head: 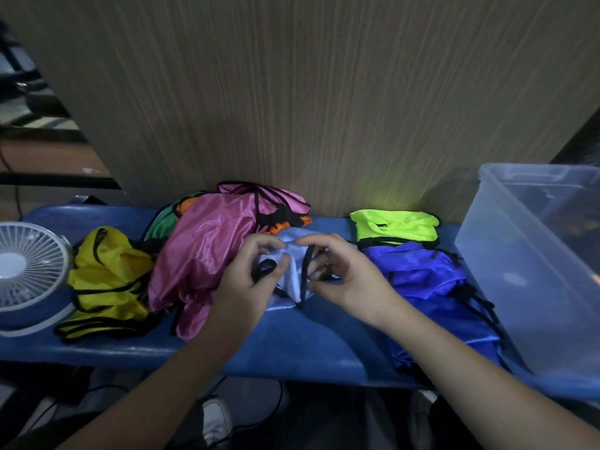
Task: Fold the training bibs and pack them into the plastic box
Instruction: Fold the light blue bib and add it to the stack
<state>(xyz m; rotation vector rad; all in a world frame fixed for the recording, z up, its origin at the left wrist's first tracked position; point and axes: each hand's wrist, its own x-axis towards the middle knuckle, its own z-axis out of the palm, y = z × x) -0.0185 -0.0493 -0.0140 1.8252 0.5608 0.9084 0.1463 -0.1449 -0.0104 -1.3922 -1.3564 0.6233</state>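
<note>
Both hands pinch the white bib [293, 254] over the blue table [311, 345]: left hand [250, 284] and right hand [344, 280] grip its top edge. The plastic box [519, 254] stands at the right.

head cam | worn, looks forward-down | close over blue bench [311, 349] | single view

pink bib [201, 254]: glossy cloth | plastic box [535, 271]: translucent plastic | wall [324, 92]: woodgrain

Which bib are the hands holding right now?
The pale blue bib, pinched by the left hand and right hand; the others lie untouched on the bench.
</note>
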